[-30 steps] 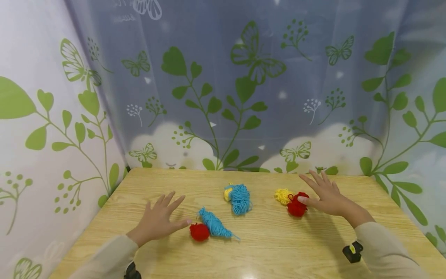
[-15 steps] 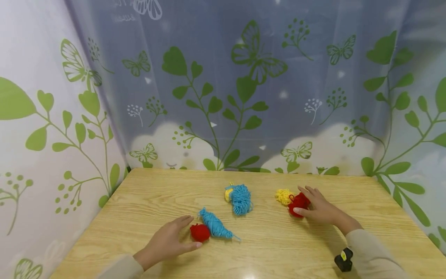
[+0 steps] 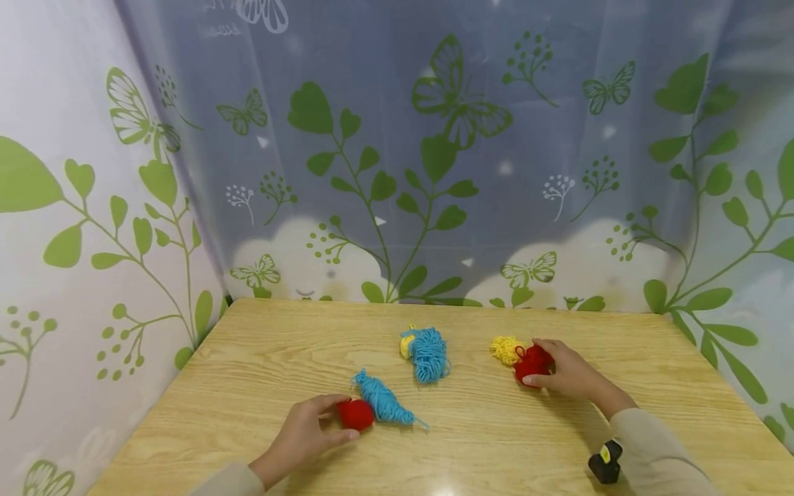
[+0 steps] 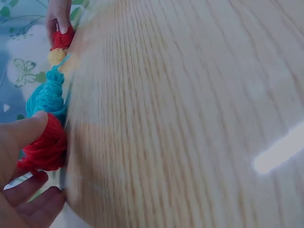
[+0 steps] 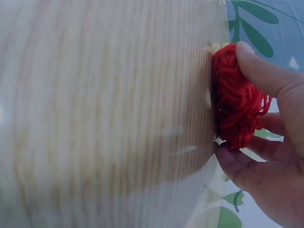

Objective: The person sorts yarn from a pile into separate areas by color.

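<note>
My left hand (image 3: 310, 430) pinches a small red yarn ball (image 3: 355, 414) on the wooden table (image 3: 471, 441), thumb on one side and fingers on the other; the left wrist view shows that red ball (image 4: 45, 147) between thumb and fingers. A blue yarn bundle (image 3: 381, 399) lies right against it. My right hand (image 3: 567, 377) grips a second red yarn ball (image 3: 530, 363), seen close in the right wrist view as red yarn (image 5: 235, 97) held by thumb and fingers. A yellow yarn ball (image 3: 505, 348) touches it on the left.
A larger blue yarn bundle (image 3: 426, 353) with a bit of yellow yarn at its far end lies mid-table. A leaf-and-butterfly curtain (image 3: 397, 151) hangs around the table's back and sides. A black wrist device (image 3: 604, 463) sits on my right forearm.
Both hands came down from spread and open onto the red yarn balls. The left hand slid right and closed on its ball; the right hand's fingers curled round the other.
</note>
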The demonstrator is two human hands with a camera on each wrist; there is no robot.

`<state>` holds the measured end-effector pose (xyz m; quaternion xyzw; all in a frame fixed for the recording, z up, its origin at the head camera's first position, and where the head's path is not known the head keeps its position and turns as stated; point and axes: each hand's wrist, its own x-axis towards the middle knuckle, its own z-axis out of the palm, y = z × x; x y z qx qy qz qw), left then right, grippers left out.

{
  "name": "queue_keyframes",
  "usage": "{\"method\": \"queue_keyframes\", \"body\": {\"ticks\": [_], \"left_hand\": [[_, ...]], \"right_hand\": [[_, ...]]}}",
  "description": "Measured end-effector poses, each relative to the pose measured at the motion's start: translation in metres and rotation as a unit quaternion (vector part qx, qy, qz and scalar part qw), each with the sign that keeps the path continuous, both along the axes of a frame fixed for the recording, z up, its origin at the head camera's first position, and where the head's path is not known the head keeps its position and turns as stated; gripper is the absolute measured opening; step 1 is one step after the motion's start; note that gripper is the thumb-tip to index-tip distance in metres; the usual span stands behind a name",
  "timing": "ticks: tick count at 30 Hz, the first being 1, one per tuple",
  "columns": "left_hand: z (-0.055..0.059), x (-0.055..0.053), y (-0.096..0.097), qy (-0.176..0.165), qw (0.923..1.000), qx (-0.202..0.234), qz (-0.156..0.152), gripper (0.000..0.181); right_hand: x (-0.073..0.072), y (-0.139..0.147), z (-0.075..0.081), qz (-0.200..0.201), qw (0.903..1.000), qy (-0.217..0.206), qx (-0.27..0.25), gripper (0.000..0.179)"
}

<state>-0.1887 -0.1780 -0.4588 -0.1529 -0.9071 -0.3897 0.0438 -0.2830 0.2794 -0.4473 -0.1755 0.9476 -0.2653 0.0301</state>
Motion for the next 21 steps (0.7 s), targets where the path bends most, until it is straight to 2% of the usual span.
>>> {"method": "queue_keyframes", "body": {"ticks": [4, 7, 12, 21], "left_hand": [[-0.001, -0.001, 0.003, -0.029, 0.9977, 0.060, -0.008, 0.057], [0.000, -0.002, 0.004, -0.048, 0.9949, 0.088, -0.015, 0.052], [0.000, -0.004, 0.005, -0.054, 0.9945, 0.088, -0.018, 0.043], [-0.002, -0.006, 0.005, -0.063, 0.9935, 0.092, -0.023, 0.040]], "right_hand": [[-0.001, 0.000, 0.000, -0.006, 1.0000, 0.004, 0.003, 0.086], [-0.003, 0.000, -0.003, -0.009, 0.9999, 0.007, -0.002, 0.083], [-0.006, 0.002, -0.006, -0.008, 0.9998, 0.006, -0.016, 0.075], [-0.009, 0.005, -0.012, -0.020, 0.9988, 0.000, -0.045, 0.058]]}}
